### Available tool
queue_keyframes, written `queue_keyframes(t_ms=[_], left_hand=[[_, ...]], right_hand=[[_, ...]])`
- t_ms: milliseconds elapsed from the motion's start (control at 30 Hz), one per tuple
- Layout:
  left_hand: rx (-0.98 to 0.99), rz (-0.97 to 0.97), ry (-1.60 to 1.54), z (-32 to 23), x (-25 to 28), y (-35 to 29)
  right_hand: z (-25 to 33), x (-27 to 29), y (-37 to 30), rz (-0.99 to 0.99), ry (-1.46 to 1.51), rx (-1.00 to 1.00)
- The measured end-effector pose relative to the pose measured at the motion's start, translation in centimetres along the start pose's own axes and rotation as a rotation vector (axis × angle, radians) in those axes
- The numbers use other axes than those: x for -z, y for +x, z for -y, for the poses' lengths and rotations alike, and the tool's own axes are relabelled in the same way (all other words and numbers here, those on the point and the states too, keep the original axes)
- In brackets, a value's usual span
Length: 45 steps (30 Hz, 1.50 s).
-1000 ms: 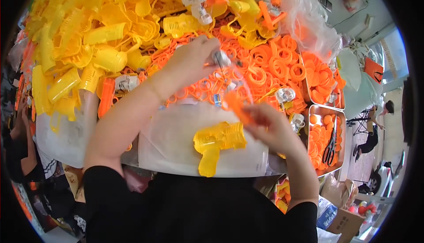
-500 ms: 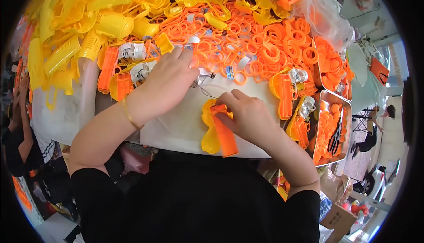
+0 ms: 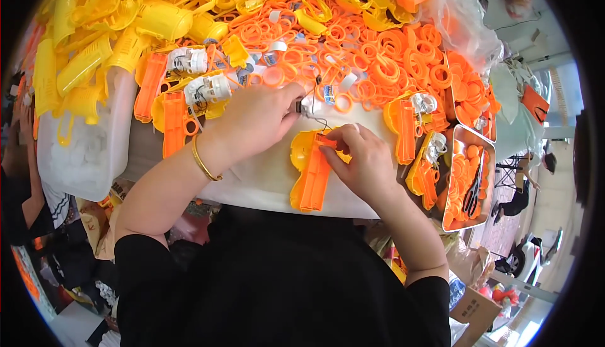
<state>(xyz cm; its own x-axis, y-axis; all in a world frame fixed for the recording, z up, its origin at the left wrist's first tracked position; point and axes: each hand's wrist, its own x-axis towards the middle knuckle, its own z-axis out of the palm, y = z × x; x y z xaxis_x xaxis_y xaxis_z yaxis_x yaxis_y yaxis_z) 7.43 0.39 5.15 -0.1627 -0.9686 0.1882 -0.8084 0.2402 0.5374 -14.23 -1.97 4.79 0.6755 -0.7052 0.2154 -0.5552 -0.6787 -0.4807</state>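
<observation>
The left hand (image 3: pixel 268 120) pinches a small dark piece (image 3: pixel 299 106), with thin grey wires (image 3: pixel 322 122) beside it. The right hand (image 3: pixel 364 161) pinches the far end of a long orange plastic piece (image 3: pixel 313 186). That piece lies on a curvy yellow plastic shell (image 3: pixel 301 151) near the pale table's (image 3: pixel 252 183) near edge. Farther away are round orange plastic rings (image 3: pixel 387 81).

Trough (image 3: pixel 313 186) over casing (image 3: pixel 300 150), rings (image 3: pixel 387 68) behind, scissors (image 3: pixel 471 197) in tray (image 3: pixel 467 224) at right, bin (image 3: pixel 82 158) at left
</observation>
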Motion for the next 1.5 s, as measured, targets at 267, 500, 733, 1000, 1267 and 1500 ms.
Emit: queue_keyframes(t_ms=[267, 500, 733, 1000, 1267, 1500], left_hand=[[-0.148, -0.065, -0.092, 1.0, -1.2, 0.2], [0.071, 0.107, -0.451, 0.5, -2.1, -1.0], [0.418, 0.299, -0.83, 0.2, 1.3, -1.4], [0.162, -0.239, -0.817, 1.9, -0.8, -2.5], [0.049, -0.275, -0.559, 0.0, 0.8, -1.2], [-0.22, -0.127, -0.214, -1.0, 1.9, 1.7]], right_hand=[[0.1, -0.6, -0.5, -0.048, -0.013, 0.06], [0.4, 0.1, 0.0, 0.128, -0.027, -0.041], [-0.7, 2.6, 1.1, 0.023, 0.179, -0.215], [1.2, 2.5, 0.9, -0.161, -0.175, 0.214], [0.6, 0.0, 0.0, 0.024, -0.069, 0.195], [1.2, 2.7, 6.7, -0.035, 0.407, -0.028]])
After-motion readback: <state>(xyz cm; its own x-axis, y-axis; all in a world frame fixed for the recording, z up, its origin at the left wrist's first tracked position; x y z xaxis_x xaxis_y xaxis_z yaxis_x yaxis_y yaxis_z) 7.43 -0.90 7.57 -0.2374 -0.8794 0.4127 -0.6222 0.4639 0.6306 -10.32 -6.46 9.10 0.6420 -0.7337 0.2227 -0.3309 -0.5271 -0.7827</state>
